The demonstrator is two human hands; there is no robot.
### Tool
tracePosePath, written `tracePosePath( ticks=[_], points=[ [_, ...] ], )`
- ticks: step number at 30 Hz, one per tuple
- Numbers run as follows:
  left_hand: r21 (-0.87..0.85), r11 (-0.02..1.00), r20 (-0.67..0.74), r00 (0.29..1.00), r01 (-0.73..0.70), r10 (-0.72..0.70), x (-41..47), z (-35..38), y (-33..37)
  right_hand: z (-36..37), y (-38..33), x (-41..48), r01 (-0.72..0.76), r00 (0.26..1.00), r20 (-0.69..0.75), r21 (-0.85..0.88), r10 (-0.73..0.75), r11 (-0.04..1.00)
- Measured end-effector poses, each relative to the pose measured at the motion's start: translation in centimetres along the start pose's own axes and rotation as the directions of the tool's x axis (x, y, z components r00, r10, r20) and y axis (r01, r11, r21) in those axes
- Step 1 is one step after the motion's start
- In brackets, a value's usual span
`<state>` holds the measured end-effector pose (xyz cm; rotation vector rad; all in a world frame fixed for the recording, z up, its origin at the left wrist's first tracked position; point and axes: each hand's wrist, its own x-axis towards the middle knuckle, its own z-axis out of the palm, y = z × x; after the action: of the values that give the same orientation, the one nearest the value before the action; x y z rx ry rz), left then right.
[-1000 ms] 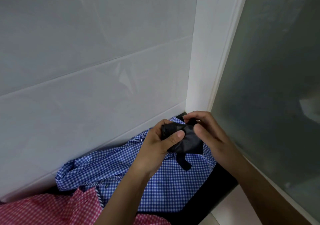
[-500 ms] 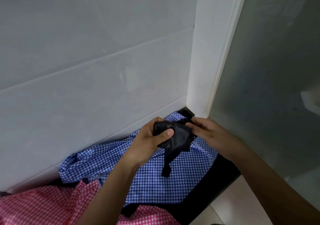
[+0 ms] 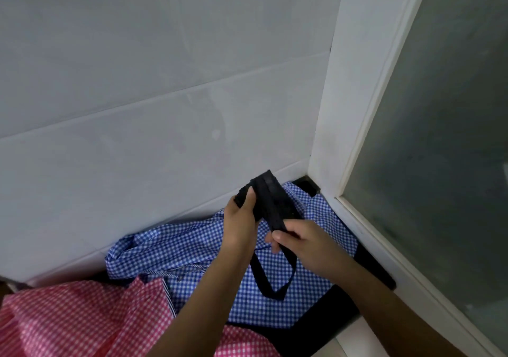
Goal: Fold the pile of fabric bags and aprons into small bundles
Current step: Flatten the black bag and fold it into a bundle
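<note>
Left hand [image 3: 242,219] grips the folded black bag [image 3: 268,200], right hand [image 3: 299,242] pinches its strap [image 3: 275,279] (both above the blue checked fabric [image 3: 275,310]).

A folded bag [image 3: 265,200] is held above the surface [image 3: 330,326]. The left hand [image 3: 239,224] grips its left side, and the right hand [image 3: 305,244], lower and to the right, holds its strap [image 3: 275,282], whose loop hangs in front of an apron [image 3: 192,249]. That apron lies on the surface against the wall [image 3: 165,109] behind, in the corner beside the door frame [image 3: 343,109], with a glass pane [image 3: 439,164] further right. A second apron [image 3: 82,323] lies nearer and to the left, touching the first.
</note>
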<state>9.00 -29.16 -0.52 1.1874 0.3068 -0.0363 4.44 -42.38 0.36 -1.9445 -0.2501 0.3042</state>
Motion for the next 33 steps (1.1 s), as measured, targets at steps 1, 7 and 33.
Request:
tracePosePath(
  ticks=[1,7,33],
  points=[
    [-0.115,0.991,-0.047,0.996,0.065,-0.071,0.6,0.2,0.0,0.0,0.4,0.1,-0.030,0.999,0.024,0.035,0.029,0.999],
    [-0.793,0.604,-0.120,0.952,0.079,-0.282,4.2,-2.6,2.2,-1.8,4.7,-0.4,-0.175,0.984,0.045,0.161,0.170,0.971],
    [-0.350,0.918,-0.046,0.975,0.188,-0.217,2.4,-3.0,0.3,-4.3,1.1,-1.3,0.114,0.973,0.030,0.801,-0.230,0.587]
  ],
)
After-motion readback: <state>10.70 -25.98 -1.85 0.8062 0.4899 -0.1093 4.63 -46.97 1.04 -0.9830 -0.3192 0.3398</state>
